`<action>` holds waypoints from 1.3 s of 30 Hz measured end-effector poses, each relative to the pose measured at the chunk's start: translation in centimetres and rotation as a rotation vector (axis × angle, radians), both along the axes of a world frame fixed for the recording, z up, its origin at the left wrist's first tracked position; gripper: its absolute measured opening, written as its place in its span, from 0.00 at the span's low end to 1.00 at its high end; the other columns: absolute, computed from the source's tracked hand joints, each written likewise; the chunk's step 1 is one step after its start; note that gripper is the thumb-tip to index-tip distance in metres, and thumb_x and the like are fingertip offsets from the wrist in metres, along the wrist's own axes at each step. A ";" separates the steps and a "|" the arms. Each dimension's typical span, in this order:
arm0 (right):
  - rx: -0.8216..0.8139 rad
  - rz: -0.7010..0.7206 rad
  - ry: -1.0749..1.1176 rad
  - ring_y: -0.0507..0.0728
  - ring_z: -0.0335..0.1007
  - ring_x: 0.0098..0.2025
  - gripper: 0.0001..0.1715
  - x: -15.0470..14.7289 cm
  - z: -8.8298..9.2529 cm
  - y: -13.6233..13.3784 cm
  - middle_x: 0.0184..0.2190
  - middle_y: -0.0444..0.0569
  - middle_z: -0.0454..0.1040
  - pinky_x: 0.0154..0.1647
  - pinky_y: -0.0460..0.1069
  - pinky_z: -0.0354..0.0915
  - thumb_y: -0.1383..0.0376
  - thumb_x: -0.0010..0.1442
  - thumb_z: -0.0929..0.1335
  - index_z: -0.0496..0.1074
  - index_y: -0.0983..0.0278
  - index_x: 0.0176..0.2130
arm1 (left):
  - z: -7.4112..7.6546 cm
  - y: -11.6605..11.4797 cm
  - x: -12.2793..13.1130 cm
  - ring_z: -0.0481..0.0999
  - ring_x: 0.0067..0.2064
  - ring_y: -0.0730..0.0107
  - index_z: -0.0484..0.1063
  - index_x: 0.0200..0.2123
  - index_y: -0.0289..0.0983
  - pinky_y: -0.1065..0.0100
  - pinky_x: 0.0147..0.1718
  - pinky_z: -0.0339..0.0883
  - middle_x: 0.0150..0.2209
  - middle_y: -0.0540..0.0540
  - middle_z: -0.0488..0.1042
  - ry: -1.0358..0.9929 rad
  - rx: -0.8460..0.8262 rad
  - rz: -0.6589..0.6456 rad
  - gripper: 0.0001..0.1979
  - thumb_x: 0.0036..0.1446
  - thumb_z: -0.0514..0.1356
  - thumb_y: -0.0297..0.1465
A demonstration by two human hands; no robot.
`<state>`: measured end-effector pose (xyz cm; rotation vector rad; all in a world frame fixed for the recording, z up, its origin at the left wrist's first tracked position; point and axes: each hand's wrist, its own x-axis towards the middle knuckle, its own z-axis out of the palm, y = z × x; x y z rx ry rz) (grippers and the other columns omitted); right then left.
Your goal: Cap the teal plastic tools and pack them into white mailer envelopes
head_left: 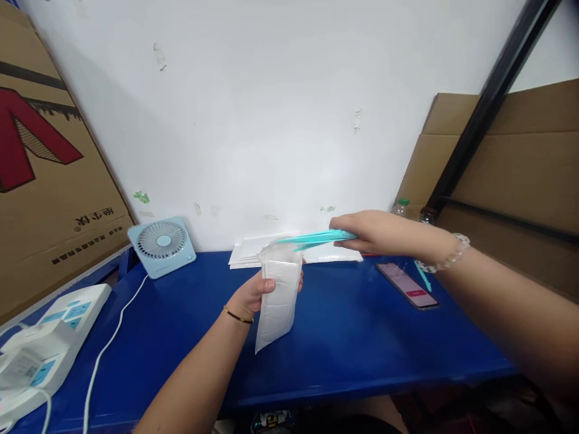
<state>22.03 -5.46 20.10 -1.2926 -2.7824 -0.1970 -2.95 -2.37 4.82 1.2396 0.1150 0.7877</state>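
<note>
My left hand (pixel 254 293) is closed round a white bubble mailer (pixel 277 301), holding it upright over the blue table (pixel 353 337) with its mouth open at the top. My right hand (pixel 368 231) grips a thin teal object (pixel 312 239), long and flat, level with the mailer's mouth. The teal tip sits at or just inside the opening. A bead bracelet is on my right wrist and a thin gold bangle on my left.
A stack of white mailers (pixel 248 250) lies at the wall. A phone (pixel 407 285) and a teal strip (pixel 424 277) lie at right, a small blue fan (pixel 161 244) and a power strip (pixel 54 337) at left. Cardboard boxes flank both sides.
</note>
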 end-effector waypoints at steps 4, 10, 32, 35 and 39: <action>0.041 -0.034 -0.087 0.53 0.64 0.26 0.06 -0.5 0.9 -0.1 0.25 0.45 0.71 0.27 0.48 0.54 0.61 0.59 0.66 0.68 0.61 0.33 | 0.1 0.0 -0.2 0.71 0.40 0.61 0.66 0.52 0.34 0.63 0.39 0.64 0.42 0.39 0.71 0.072 0.021 0.045 0.38 0.38 0.67 0.47; 0.040 -0.086 0.036 0.54 0.70 0.32 0.14 -3.0 3.6 0.6 0.21 0.43 0.70 0.34 0.49 0.60 0.60 0.54 0.70 0.67 0.63 0.22 | -0.6 -0.1 0.6 0.72 0.43 0.59 0.69 0.47 0.34 0.63 0.40 0.63 0.43 0.38 0.73 0.186 0.038 0.138 0.33 0.40 0.68 0.46; -0.237 0.131 0.143 0.55 0.71 0.41 0.28 -7.9 4.2 3.4 0.41 0.46 0.74 0.41 0.49 0.64 0.56 0.46 0.74 0.71 0.65 0.46 | -0.2 -0.2 0.7 0.67 0.54 0.48 0.59 0.60 0.36 0.52 0.52 0.60 0.54 0.35 0.66 0.045 0.056 -0.022 0.47 0.36 0.68 0.45; -0.372 0.099 0.214 0.53 0.71 0.33 0.17 -6.3 1.9 3.6 0.32 0.46 0.76 0.34 0.46 0.65 0.58 0.51 0.71 0.73 0.65 0.39 | -0.5 0.4 0.5 0.64 0.58 0.45 0.61 0.58 0.36 0.50 0.53 0.59 0.58 0.34 0.64 0.063 0.004 -0.011 0.42 0.40 0.67 0.45; -0.423 -0.088 0.452 0.52 0.71 0.27 0.13 -4.2 -1.2 4.9 0.24 0.46 0.74 0.32 0.47 0.65 0.59 0.55 0.68 0.73 0.67 0.37 | -1.9 2.5 0.0 0.73 0.49 0.53 0.66 0.52 0.33 0.55 0.48 0.64 0.49 0.35 0.73 0.222 -0.106 0.215 0.29 0.49 0.66 0.39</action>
